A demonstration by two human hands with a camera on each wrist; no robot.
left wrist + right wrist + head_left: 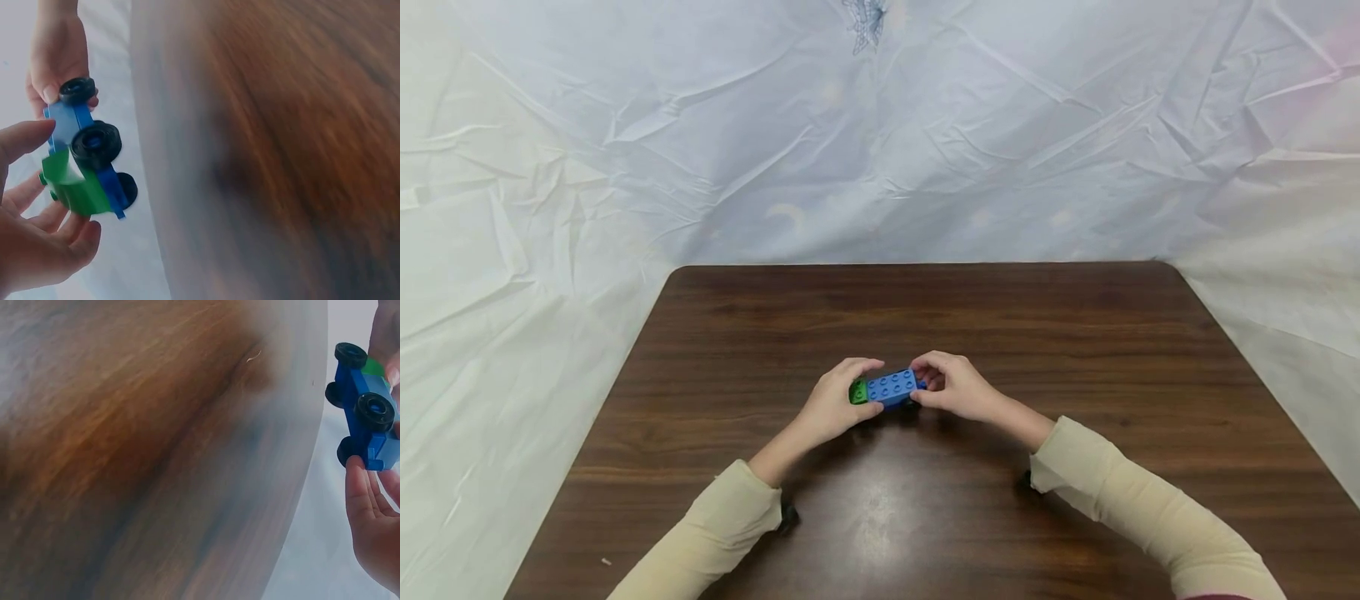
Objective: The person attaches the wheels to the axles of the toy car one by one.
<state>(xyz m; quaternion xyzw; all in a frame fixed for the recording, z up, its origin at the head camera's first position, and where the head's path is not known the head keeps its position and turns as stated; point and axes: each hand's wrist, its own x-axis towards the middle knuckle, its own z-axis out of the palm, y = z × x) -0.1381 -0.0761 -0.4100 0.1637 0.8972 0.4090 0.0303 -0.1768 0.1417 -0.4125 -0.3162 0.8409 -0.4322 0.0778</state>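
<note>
A toy car built of blocks is held between both hands near the middle of the table. A light blue studded brick point(891, 386) tops it, with a green block point(858, 392) at its left end. Its darker blue base point(356, 409) carries black wheels point(95, 144), seen side-on in the wrist views. The left hand point(829, 400) grips the green end, thumb along the near side and fingers curled at the far side. At the other end the right hand point(961, 388) holds the car between thumb and fingers, around a small blue hitch point(375, 464).
Under the hands is a dark brown wooden table point(880, 308) with rounded far corners. Pale wrinkled sheeting point(925, 150) hangs behind it and at both sides. A small white scrap point(606, 562) lies at the near left of the tabletop.
</note>
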